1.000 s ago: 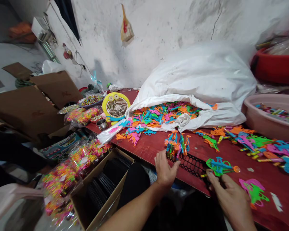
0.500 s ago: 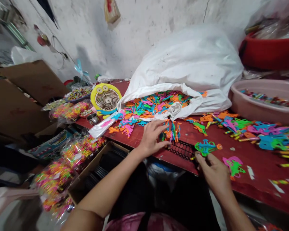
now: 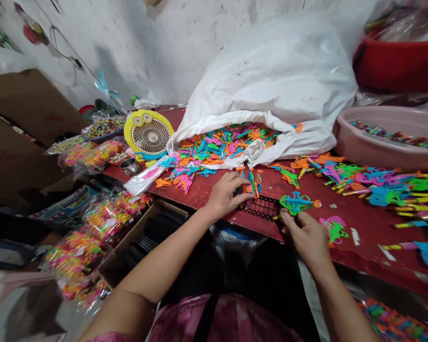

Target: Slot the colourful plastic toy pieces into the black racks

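Right grip pinching the black rack by its end on the bench, left grip half-curled by upright toys, contact unclear; rack looks light, stiffish, best held by rim.
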The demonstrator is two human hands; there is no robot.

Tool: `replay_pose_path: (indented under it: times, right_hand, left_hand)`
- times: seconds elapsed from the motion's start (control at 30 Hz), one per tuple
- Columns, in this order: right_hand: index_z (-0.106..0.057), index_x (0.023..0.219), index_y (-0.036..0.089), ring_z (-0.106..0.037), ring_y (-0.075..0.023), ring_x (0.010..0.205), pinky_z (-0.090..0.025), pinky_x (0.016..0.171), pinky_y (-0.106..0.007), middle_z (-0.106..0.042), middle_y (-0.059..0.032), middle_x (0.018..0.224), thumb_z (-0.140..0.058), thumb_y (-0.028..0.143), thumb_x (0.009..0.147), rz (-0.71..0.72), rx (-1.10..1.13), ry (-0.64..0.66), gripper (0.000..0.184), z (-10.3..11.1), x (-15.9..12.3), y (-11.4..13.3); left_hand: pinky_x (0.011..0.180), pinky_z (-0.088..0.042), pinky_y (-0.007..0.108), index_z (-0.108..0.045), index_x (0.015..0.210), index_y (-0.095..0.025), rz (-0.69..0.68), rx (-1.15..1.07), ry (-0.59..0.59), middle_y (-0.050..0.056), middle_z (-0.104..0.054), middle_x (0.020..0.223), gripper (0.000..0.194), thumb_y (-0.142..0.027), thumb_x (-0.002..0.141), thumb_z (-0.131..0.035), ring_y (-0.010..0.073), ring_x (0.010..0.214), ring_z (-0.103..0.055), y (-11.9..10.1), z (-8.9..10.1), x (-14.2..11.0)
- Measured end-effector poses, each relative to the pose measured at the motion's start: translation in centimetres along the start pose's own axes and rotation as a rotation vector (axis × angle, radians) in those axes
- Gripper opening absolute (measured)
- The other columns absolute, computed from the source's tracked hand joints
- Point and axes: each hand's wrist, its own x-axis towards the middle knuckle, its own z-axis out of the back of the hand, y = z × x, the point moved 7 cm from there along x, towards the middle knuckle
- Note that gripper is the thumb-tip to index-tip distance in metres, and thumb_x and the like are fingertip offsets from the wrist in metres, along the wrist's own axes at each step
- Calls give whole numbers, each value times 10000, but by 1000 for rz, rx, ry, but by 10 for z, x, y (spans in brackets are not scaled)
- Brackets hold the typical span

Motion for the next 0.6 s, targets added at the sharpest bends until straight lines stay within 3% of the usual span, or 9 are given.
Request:
replay_pose_path:
  times: [0.2,0.37,0.6]
  right_hand:
    - [-532,614,203,-513,-131,492,-344,474,-237,-565,11,518,-614,609,818,-10,81,-6,462,-28,-7,0]
    - [-567,624,194,-508,-140,551,-374,559,-260,-571,3,560,-576,535,878,157,-41,-41,425,-37,-6,7]
    - [-688,956,180,-639,-205,770,-470,720,-317,-712,-70,867,-562,431,931,345,-56,-8,282,-45,-7,23]
  left_hand:
    - [786,-464,302,-675,1047,-192,103,118,-21,53,-614,936,339,-486,880,-657,204,918,-568,-23,-5,-9]
    - [801,-472,310,-669,1083,-208,116,98,-10,52,-613,973,325,-458,875,-674,208,939,-568,-25,-6,-12]
    - [842,-481,324,-667,1116,-216,122,58,28,58,-627,1023,306,-413,882,-678,217,990,-565,-23,-5,-12]
